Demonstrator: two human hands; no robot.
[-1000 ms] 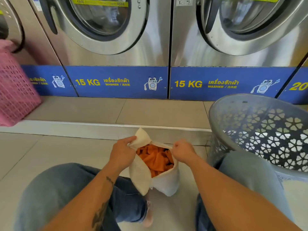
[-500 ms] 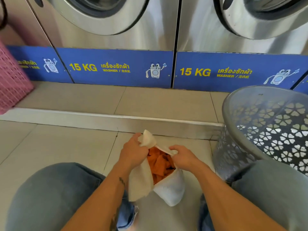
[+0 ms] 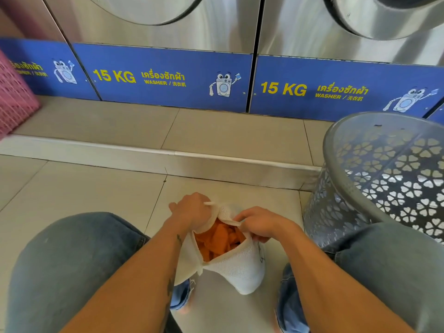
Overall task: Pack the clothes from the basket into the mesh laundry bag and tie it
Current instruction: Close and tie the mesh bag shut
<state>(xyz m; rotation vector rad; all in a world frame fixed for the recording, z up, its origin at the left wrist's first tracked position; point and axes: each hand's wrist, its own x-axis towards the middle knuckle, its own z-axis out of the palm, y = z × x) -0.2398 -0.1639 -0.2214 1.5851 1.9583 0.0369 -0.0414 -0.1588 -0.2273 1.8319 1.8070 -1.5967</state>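
Head view: both hands hold the mesh laundry bag open between the knees.

Left hand reaches in from the left, its grip curled round the bag's far rim; right hand pinches the near-right rim. Orange clothes fill the bag, which hangs just above the floor. Just right stands the grey basket, beside the right knee; tiled floor lies open to the left, bounded ahead by the step.

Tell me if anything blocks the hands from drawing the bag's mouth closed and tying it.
Nothing visible does. The left hand and right hand already grip the rim of the mesh laundry bag; the orange clothes sit below the rim. The grey basket stands apart, off to the right.
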